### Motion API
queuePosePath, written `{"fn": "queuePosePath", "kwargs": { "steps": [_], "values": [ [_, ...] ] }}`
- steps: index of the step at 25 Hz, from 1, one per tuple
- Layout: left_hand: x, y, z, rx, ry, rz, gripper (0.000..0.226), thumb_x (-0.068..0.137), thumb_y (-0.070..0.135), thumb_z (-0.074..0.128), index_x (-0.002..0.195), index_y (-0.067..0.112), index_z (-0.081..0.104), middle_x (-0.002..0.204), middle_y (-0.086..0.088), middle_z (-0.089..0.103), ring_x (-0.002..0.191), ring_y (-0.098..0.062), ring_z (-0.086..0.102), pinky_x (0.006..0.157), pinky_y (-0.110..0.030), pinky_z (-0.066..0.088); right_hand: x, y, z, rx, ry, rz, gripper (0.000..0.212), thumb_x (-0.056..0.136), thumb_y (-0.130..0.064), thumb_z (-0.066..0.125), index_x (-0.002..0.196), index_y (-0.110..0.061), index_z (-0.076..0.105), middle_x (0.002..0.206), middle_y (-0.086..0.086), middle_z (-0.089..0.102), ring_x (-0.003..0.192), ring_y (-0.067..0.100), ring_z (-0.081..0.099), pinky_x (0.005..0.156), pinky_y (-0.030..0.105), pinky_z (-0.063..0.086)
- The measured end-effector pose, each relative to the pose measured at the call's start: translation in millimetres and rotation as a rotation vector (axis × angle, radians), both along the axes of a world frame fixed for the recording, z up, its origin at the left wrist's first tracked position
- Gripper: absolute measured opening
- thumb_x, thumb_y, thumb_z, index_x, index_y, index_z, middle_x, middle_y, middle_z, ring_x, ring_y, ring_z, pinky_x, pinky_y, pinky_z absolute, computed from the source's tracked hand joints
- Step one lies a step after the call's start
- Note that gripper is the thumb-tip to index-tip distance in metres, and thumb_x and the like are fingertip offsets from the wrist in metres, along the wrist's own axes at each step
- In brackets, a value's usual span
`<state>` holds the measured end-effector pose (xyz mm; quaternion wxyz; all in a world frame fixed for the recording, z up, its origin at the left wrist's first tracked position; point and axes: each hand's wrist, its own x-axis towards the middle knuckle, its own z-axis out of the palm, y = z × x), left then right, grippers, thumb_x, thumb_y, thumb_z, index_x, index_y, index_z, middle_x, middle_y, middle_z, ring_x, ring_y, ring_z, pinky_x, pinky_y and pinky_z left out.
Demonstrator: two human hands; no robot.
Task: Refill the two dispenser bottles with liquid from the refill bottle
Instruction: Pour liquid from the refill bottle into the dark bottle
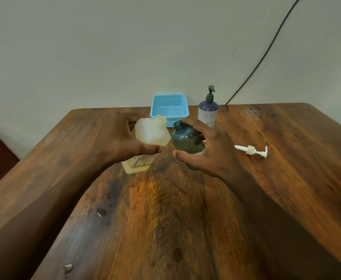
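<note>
My left hand point(117, 138) grips the translucent, yellowish refill bottle point(151, 132), which leans to the right with its open neck up near the blue basket. My right hand point(208, 150) holds a dark teal dispenser bottle point(185, 141) with no pump on it; its open mouth tilts left toward the refill bottle's neck. No liquid is seen flowing between them. A second dispenser bottle point(208, 112), purple-white with a dark pump fitted, stands upright behind my right hand. A loose white pump head point(251, 150) lies on the wooden table point(165, 219) to the right.
A light-blue plastic basket point(169, 109) stands at the table's far edge by the wall. Water drops point(101, 212) lie on the near left of the tabletop. A black cable point(266, 51) runs down the wall at the right. A dark red seat shows at far left.
</note>
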<state>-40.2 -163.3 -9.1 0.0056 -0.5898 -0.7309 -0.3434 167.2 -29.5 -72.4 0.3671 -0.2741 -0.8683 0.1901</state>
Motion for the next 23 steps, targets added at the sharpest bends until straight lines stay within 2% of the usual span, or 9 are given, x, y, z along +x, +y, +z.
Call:
{"fn": "queuePosePath", "kwargs": {
  "steps": [2, 4, 7, 11, 16, 19, 23],
  "values": [
    [5, -3, 10, -0.057, 0.079, 0.001, 0.074, 0.065, 0.048, 0.093, 0.131, 0.033, 0.064, 0.112, 0.022, 0.060, 0.092, -0.001, 0.063, 0.060, 0.002, 0.041, 2, 1, 0, -0.002, -0.024, 0.006, 0.081, 0.074, -0.064, 0.077, 0.145, -0.044, 0.044, 0.138, -0.008, 0.062, 0.114, 0.012, 0.061, 0.088, 0.036, 0.061],
    [7, -3, 15, -0.094, 0.122, 0.000, 0.078, 0.061, 0.062, 0.087, 0.131, 0.039, 0.063, 0.115, 0.023, 0.065, 0.090, -0.002, 0.064, 0.057, -0.006, 0.041, 3, 2, 0, 0.010, -0.036, 0.004, 0.081, 0.074, -0.063, 0.076, 0.146, -0.043, 0.044, 0.139, -0.008, 0.061, 0.113, 0.013, 0.062, 0.087, 0.038, 0.062],
    [3, 3, 15, -0.105, 0.159, -0.020, 0.085, 0.054, 0.066, 0.083, 0.131, 0.033, 0.068, 0.118, 0.013, 0.074, 0.090, -0.010, 0.071, 0.065, -0.020, 0.051, 6, 3, 2, -0.007, -0.004, 0.016, 0.081, 0.076, -0.061, 0.077, 0.146, -0.043, 0.043, 0.140, -0.007, 0.060, 0.113, 0.012, 0.062, 0.085, 0.036, 0.062],
    [7, 8, 22, -0.117, 0.177, -0.073, 0.096, 0.048, 0.069, 0.083, 0.132, 0.026, 0.068, 0.125, 0.002, 0.074, 0.093, -0.015, 0.073, 0.076, -0.034, 0.063, 8, 3, -4, -0.046, 0.005, 0.044, 0.083, 0.078, -0.054, 0.079, 0.149, -0.042, 0.037, 0.145, -0.007, 0.056, 0.112, 0.011, 0.063, 0.085, 0.036, 0.063],
    [15, 12, 32, -0.196, 0.198, -0.109, 0.100, 0.048, 0.068, 0.083, 0.135, 0.022, 0.067, 0.132, 0.001, 0.070, 0.100, -0.018, 0.073, 0.084, -0.037, 0.063, 12, 4, -13, -0.123, 0.008, 0.086, 0.088, 0.079, -0.045, 0.080, 0.153, -0.037, 0.033, 0.148, -0.003, 0.053, 0.122, 0.014, 0.058, 0.094, 0.039, 0.059],
    [17, 15, 35, -0.244, 0.212, -0.131, 0.105, 0.045, 0.073, 0.077, 0.135, 0.022, 0.067, 0.131, 0.001, 0.070, 0.098, -0.017, 0.073, 0.081, -0.037, 0.063, 14, 4, -16, -0.211, 0.035, 0.112, 0.089, 0.077, -0.047, 0.078, 0.153, -0.040, 0.032, 0.151, -0.003, 0.049, 0.126, 0.016, 0.055, 0.098, 0.042, 0.058],
    [20, 19, 39, -0.293, 0.224, -0.119, 0.104, 0.044, 0.072, 0.082, 0.136, 0.025, 0.066, 0.127, 0.002, 0.072, 0.094, -0.017, 0.073, 0.078, -0.038, 0.064, 17, 6, -18, -0.236, 0.042, 0.132, 0.088, 0.076, -0.046, 0.075, 0.152, -0.041, 0.032, 0.150, -0.004, 0.049, 0.124, 0.015, 0.055, 0.096, 0.042, 0.058]
  ]
}}
